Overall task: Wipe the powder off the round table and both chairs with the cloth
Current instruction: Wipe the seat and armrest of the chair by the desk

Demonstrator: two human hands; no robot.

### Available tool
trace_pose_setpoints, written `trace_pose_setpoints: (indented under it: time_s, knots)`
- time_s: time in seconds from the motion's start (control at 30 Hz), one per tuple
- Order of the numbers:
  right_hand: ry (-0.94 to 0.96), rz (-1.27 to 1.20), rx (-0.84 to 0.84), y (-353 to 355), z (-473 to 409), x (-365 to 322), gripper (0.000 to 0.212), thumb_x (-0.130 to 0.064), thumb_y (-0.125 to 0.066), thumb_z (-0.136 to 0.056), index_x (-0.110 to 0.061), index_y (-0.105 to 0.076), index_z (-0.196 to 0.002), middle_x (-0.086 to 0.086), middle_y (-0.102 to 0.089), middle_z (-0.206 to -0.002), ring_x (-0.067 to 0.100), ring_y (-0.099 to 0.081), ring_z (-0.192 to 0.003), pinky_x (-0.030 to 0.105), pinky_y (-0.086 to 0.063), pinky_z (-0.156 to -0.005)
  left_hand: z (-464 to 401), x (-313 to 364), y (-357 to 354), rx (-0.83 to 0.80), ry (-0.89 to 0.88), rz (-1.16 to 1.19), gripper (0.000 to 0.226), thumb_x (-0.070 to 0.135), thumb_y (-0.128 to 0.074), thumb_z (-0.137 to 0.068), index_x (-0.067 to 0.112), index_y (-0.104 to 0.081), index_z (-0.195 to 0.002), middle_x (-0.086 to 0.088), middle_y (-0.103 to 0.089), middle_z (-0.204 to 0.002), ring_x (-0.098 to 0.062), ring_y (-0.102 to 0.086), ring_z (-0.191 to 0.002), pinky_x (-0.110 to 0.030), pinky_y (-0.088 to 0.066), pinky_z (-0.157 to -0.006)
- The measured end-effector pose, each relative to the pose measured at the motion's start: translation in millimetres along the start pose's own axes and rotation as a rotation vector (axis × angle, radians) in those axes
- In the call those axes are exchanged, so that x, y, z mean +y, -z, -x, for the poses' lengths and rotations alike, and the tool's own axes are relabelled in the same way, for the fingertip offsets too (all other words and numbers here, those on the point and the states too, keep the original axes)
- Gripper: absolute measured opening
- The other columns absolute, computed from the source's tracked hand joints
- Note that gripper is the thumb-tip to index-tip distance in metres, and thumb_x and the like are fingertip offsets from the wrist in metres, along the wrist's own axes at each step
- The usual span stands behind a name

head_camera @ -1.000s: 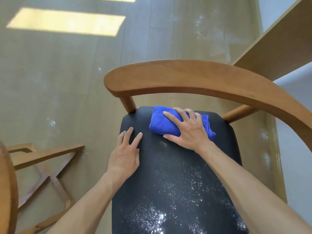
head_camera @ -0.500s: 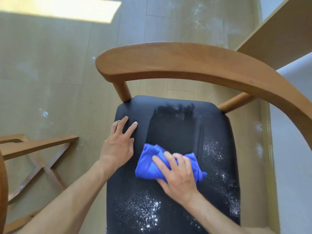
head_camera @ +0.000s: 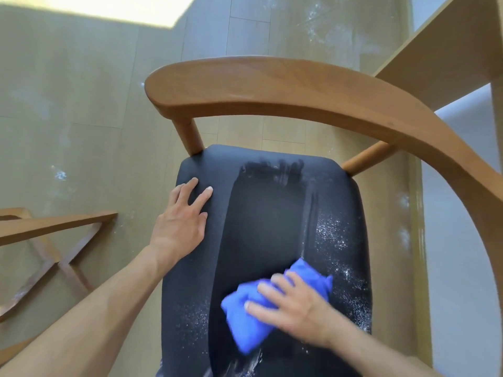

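Note:
A wooden chair with a curved backrest (head_camera: 272, 85) and a black seat (head_camera: 261, 213) fills the view. My right hand (head_camera: 294, 308) presses a folded blue cloth (head_camera: 245, 322) flat against the seat near its front edge. A dark clean strip runs down the seat's middle. White powder (head_camera: 334, 235) speckles the seat's right side, and a fainter patch lies at the lower left. My left hand (head_camera: 182, 224) rests flat on the seat's left part, fingers spread, holding nothing.
The wooden legs of the table base (head_camera: 54, 235) stand at the left on the light floor. Powder smudges (head_camera: 58, 175) mark the floor left of and behind the chair. A pale wooden furniture panel (head_camera: 449, 50) rises at the right.
My right hand has dragged the cloth from the back of the seat to its front, leaving a clean dark strip. My left hand has stayed in place.

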State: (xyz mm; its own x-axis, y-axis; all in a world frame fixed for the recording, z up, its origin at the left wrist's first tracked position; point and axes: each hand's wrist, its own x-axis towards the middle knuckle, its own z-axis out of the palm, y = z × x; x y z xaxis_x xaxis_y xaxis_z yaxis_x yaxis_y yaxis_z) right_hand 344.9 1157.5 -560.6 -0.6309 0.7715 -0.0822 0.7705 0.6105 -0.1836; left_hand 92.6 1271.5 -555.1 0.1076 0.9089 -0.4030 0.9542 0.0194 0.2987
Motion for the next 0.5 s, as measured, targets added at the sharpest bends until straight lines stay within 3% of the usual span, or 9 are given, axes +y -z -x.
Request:
trace_pose_setpoints:
  time_s: [0.03,0.1,0.17,0.27,0.37,0.5]
  knots:
    - [0.108,-0.022,0.073,-5.1,-2.6,14.9,0.027,-0.011,-0.054,-0.091,-0.025,-0.06,-0.114,0.007,-0.056,-0.104,0.027,-0.055,-0.08,0.039,-0.045,-0.072,0.2,0.6,-0.6,0.004,-0.001,0.002,0.053,0.026,-0.046,-0.096,0.031,-0.031,-0.146,0.003,-0.013,-0.156,-0.017,-0.007,-0.143,-0.043,-0.05,-0.091]
    - [0.119,0.119,0.159,9.6,-15.2,76.1,0.037,-0.007,-0.055,-0.087,-0.025,-0.061,-0.117,0.012,-0.057,-0.111,0.032,-0.057,-0.082,0.041,-0.045,-0.07,0.4,1.9,-1.8,0.008,0.008,0.008,0.053,0.026,-0.046,-0.096,0.031,-0.031,-0.146,0.003,-0.014,-0.156,-0.017,-0.007,-0.143,-0.044,-0.051,-0.089]
    - [-0.045,0.247,0.235,21.5,-51.0,122.5,0.038,-0.014,-0.061,-0.083,-0.024,-0.061,-0.12,0.013,-0.062,-0.112,0.034,-0.057,-0.085,0.042,-0.044,-0.07,-0.2,2.3,-3.3,0.015,0.013,0.015,0.053,0.024,-0.048,-0.095,0.03,-0.033,-0.145,0.003,-0.015,-0.156,-0.018,-0.009,-0.143,-0.045,-0.051,-0.089]
    - [-0.17,0.274,0.172,36.4,-78.1,172.8,0.046,-0.036,-0.057,-0.083,-0.025,-0.053,-0.127,0.012,-0.059,-0.121,0.034,-0.054,-0.097,0.043,-0.044,-0.073,-0.3,1.9,-5.8,0.027,0.014,0.024,0.053,0.022,-0.05,-0.093,0.029,-0.036,-0.144,0.002,-0.017,-0.155,-0.019,-0.01,-0.142,-0.049,-0.052,-0.086]
    - [-0.377,0.081,0.168,21.8,-73.4,170.8,0.048,-0.047,-0.049,-0.086,-0.027,-0.049,-0.129,0.01,-0.057,-0.124,0.036,-0.054,-0.099,0.043,-0.047,-0.071,-0.7,1.9,-6.6,0.026,0.022,0.02,0.053,0.022,-0.05,-0.093,0.03,-0.037,-0.144,0.003,-0.018,-0.155,-0.018,-0.01,-0.141,-0.05,-0.052,-0.087]
    - [-0.607,-0.021,0.179,8.2,-56.4,146.9,0.05,-0.048,-0.05,-0.083,-0.028,-0.051,-0.128,0.006,-0.056,-0.121,0.033,-0.052,-0.094,0.042,-0.043,-0.073,-0.7,1.7,-5.2,0.03,0.027,0.011,0.052,0.023,-0.05,-0.093,0.031,-0.038,-0.143,0.003,-0.019,-0.154,-0.017,-0.01,-0.14,-0.05,-0.051,-0.084]
